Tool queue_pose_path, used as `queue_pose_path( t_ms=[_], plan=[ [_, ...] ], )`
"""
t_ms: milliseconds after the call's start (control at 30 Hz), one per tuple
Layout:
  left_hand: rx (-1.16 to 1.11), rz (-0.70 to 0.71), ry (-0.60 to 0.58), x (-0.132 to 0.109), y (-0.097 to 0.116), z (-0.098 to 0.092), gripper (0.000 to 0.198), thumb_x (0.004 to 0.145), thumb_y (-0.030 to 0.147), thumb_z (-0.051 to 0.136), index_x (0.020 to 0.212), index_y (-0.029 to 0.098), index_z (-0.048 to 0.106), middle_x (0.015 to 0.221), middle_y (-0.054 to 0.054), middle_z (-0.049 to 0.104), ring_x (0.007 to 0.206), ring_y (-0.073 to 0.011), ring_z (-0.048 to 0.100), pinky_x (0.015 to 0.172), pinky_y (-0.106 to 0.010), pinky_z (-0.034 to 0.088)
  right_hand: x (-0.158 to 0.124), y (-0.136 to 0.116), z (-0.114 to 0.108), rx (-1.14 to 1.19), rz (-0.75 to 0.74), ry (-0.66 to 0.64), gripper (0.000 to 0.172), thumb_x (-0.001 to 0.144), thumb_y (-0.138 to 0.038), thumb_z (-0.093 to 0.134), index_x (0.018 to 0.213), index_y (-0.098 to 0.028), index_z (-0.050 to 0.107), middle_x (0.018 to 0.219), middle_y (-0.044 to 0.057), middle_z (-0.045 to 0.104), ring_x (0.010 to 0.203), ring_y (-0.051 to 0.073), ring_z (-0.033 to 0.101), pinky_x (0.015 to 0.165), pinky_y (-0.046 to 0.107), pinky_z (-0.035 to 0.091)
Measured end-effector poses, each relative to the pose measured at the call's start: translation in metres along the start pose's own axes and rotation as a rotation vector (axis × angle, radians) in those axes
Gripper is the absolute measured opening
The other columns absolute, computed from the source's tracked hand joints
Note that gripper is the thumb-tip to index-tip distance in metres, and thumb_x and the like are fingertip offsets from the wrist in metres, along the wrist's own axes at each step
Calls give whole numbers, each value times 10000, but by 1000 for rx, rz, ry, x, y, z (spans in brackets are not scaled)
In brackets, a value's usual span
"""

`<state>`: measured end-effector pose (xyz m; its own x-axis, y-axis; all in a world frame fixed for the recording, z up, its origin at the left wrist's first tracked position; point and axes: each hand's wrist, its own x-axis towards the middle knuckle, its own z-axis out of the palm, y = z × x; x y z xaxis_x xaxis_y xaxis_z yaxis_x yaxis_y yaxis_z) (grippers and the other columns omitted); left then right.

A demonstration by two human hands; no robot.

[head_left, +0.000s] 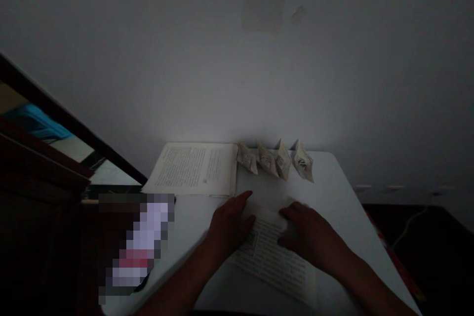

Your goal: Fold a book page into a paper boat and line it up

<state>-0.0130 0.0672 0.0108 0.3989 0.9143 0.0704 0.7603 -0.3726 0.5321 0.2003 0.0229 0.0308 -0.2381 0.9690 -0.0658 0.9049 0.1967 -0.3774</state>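
A printed sheet of paper (274, 256) lies at a slant on the white table, near its front edge. My left hand (231, 222) rests at the sheet's upper left, thumb and forefinger apart, with nothing held between them. On the upper right part of the sheet is my right hand (303, 229), its thumb and forefinger apart and its other fingers hidden beneath the hand. Beyond the hands, several folded paper boats (283, 160) stand in a row by the wall. Left of them lies a stack of printed pages (192, 168).
The white table (333, 192) meets a grey wall (207, 74) at its back edge. A pixelated bright object (144, 242) lies along the left edge. A dark-framed opening with a blue item (40, 121) is at far left. A pale cable (409, 219) hangs at right.
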Motion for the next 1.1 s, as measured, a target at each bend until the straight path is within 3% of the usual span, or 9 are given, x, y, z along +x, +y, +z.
queue_pose_path(
  t_ms=[233, 433, 533, 633, 733, 800, 933, 1100],
  plan=[
    [4, 46, 53, -1, -2, 0, 562, 726, 221, 627, 1258, 186, 448, 1049, -67, 615, 963, -220, 566, 881, -377, 466, 5, -4, -8, 88, 49, -74, 305, 619, -277, 726, 880, -181, 602, 924, 63, 581, 915, 246, 525, 815, 354, 384],
    [-67, 115, 139, 0, -4, 0, 508, 706, 249, 647, 1189, 180, 505, 1145, -96, 567, 1087, -261, 499, 964, -436, 400, 3, -9, -6, 156, 79, -46, 262, 624, -183, 667, 860, -190, 552, 903, 51, 579, 876, 229, 522, 783, 338, 373],
    [-222, 30, 121, 2, -5, -5, 541, 692, 277, 671, 1198, 176, 508, 1162, -98, 569, 1064, -254, 524, 955, -430, 405, 3, -9, -5, 260, 131, -39, 240, 636, -164, 637, 836, -210, 513, 865, 30, 598, 842, 216, 549, 732, 313, 389],
    [-481, -112, 23, 7, -5, -12, 494, 702, 310, 672, 1161, 172, 552, 1073, -84, 632, 966, -227, 589, 877, -374, 456, 5, -6, -8, 441, 155, -36, 262, 670, -178, 627, 888, -223, 489, 915, 26, 621, 879, 197, 580, 731, 285, 410],
    [-761, -217, -84, 12, -5, -15, 264, 741, 327, 623, 924, 140, 651, 883, -73, 690, 818, -210, 640, 744, -322, 493, 9, 0, -17, 522, 181, -40, 438, 661, -249, 679, 1062, -238, 501, 992, 45, 625, 914, 203, 594, 746, 286, 432],
    [-871, -272, -87, 14, -4, -14, 227, 731, 335, 629, 816, 127, 661, 791, -66, 695, 737, -201, 645, 678, -302, 493, 14, 4, -25, 496, 164, -86, 498, 644, -324, 715, 1102, -237, 538, 947, 46, 642, 855, 205, 607, 723, 292, 444],
    [-908, -307, -52, 14, -2, -11, 214, 692, 332, 673, 758, 129, 670, 728, -47, 690, 685, -187, 634, 635, -277, 474, 30, 2, -35, 445, 62, -104, 322, 725, -441, 642, 943, -204, 659, 814, 37, 671, 725, 181, 607, 657, 285, 439],
    [-936, -323, -32, 12, 1, -12, 231, 693, 365, 668, 680, 134, 665, 643, -13, 654, 618, -158, 593, 575, -244, 428, 48, -10, -28, 471, -50, -161, 245, 796, -392, 566, 745, -175, 667, 672, 14, 651, 610, 143, 567, 552, 248, 391]
  ],
)
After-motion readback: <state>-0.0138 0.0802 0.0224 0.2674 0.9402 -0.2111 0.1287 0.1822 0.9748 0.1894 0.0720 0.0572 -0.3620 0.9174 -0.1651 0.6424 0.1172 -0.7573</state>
